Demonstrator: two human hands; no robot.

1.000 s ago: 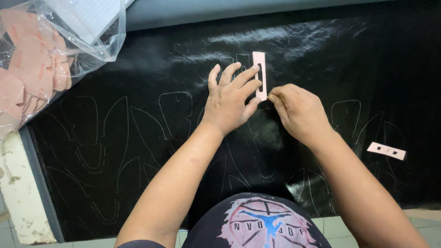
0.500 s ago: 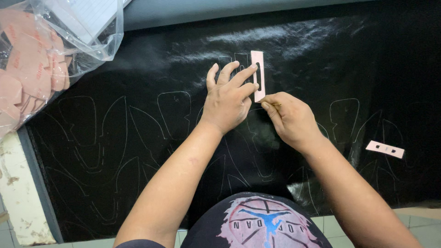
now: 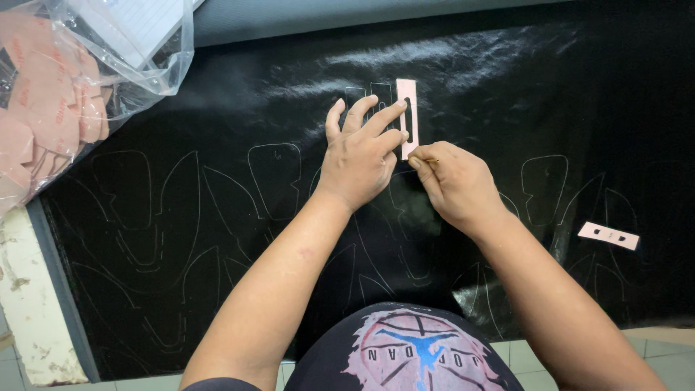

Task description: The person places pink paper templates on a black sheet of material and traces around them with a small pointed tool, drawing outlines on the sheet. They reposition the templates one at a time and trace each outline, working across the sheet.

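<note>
Going left to right: the clear plastic bag (image 3: 94, 80) at your top left is stuffed with pink cut shapes, with a white lined sheet tucked in on top. The black sheet (image 3: 217, 123) over the table already carries lots of traced outlines on the left and lower part, so I'd say you're well along, though the upper right is bare. Your left hand (image 3: 360, 156) lies flat, fingers spread, pinning the narrow pink template (image 3: 407, 116). Your right hand (image 3: 457, 185) is closed around a thin marking tool at the template's lower end. A second small pink template (image 3: 608, 236) lies off right.
</note>
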